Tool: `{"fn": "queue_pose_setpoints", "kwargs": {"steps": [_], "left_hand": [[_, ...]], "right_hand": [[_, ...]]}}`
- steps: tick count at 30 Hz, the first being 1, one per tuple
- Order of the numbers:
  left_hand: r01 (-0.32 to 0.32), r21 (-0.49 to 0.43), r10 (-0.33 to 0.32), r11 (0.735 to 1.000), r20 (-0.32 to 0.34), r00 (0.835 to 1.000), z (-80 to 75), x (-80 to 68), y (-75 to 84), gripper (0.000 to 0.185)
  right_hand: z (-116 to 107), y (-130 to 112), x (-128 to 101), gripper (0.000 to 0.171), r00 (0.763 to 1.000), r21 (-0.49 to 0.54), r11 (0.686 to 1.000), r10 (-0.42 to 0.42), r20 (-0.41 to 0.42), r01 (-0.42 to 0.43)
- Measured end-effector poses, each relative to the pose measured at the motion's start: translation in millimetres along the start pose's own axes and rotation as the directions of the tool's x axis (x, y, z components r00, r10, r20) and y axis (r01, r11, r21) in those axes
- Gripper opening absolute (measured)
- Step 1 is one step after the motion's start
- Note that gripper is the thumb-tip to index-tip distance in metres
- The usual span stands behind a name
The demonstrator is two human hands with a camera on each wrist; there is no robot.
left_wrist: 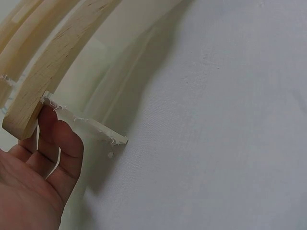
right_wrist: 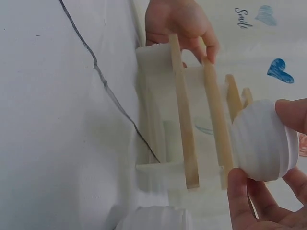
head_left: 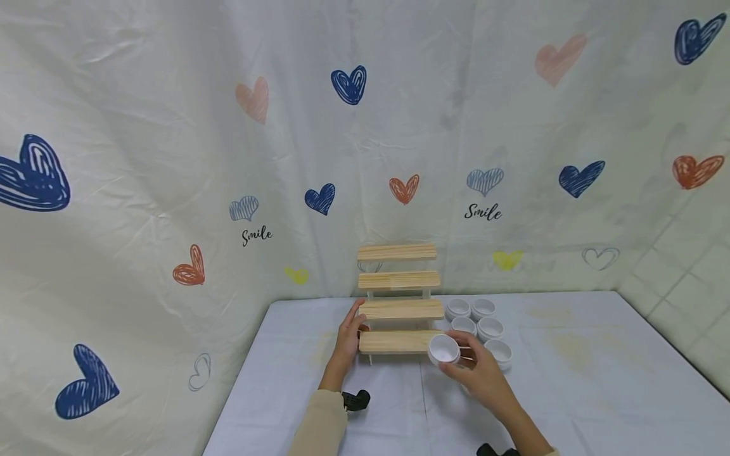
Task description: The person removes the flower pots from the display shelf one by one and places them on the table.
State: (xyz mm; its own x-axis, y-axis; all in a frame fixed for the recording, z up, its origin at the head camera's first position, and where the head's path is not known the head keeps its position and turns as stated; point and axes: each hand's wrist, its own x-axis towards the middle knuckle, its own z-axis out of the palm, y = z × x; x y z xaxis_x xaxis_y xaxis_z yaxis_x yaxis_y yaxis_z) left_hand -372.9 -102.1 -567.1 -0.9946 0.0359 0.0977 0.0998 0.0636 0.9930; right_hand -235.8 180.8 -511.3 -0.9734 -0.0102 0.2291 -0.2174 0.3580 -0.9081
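right hand (head_left: pixel 481 373) pinches a white jar (head_left: pixel 443 349) between thumb and fingertips, just over the bottom step of the wooden stand (head_left: pixel 399 308). left hand (head_left: pixel 348 335) fingers, apparently loosely extended, brace its left end. risk: off-centre placement tips the jar off the narrow step

In the head view, the right hand (head_left: pixel 481 373) covers the right end of the lowest step of the wooden stepped shelf (head_left: pixel 399 308), and the held white cup (head_left: pixel 443 349) hides the near rim of a cup behind it at one o'clock. The left wrist view cuts the left hand (left_wrist: pixel 36 177) off at seven o'clock, leaving the thumb unseen. In the right wrist view, a blurred white object (right_wrist: pixel 153 219) is cropped at six o'clock.
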Motion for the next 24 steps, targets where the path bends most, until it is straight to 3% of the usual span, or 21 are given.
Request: {"fn": "queue_pose_setpoints", "kwargs": {"steps": [7, 15, 17, 20, 22, 24], "left_hand": [[-0.002, 0.003, 0.002, 1.000, -0.002, 1.000, 0.6, 0.6, -0.5, 0.049], [0.001, 0.013, -0.001, 1.000, -0.006, 1.000, 0.7, -1.0, 2.0, 0.049], [0.009, 0.009, -0.009, 1.000, 0.012, 1.000, -0.9, -6.2, 13.0, 0.049], [0.023, -0.013, -0.023, 1.000, 0.035, 0.999, -2.3, -7.4, 16.8, 0.050], [0.026, -0.020, -0.025, 0.999, 0.041, 0.999, -2.9, -7.1, 16.1, 0.050], [0.022, -0.016, -0.021, 1.000, 0.029, 0.999, -1.3, -1.7, 5.0, 0.050]], "right_hand": [[-10.1, 2.8, -3.0, 0.068, 0.999, -0.021, 0.999, 0.046, -0.011, -0.046], [-20.9, 16.8, -8.4, 0.064, 0.999, -0.038, 0.999, 0.026, -0.027, -0.027], [-23.9, 18.9, -9.9, 0.064, 0.999, -0.032, 0.999, 0.023, -0.027, -0.024], [-28.7, 19.6, -12.0, 0.064, 0.999, -0.028, 0.999, 0.022, -0.030, -0.023], [-31.8, 19.3, -13.5, 0.066, 0.999, -0.032, 0.999, 0.028, -0.034, -0.029], [-34.4, 20.3, -14.8, 0.068, 0.999, -0.039, 0.999, 0.029, -0.044, -0.031]]}}
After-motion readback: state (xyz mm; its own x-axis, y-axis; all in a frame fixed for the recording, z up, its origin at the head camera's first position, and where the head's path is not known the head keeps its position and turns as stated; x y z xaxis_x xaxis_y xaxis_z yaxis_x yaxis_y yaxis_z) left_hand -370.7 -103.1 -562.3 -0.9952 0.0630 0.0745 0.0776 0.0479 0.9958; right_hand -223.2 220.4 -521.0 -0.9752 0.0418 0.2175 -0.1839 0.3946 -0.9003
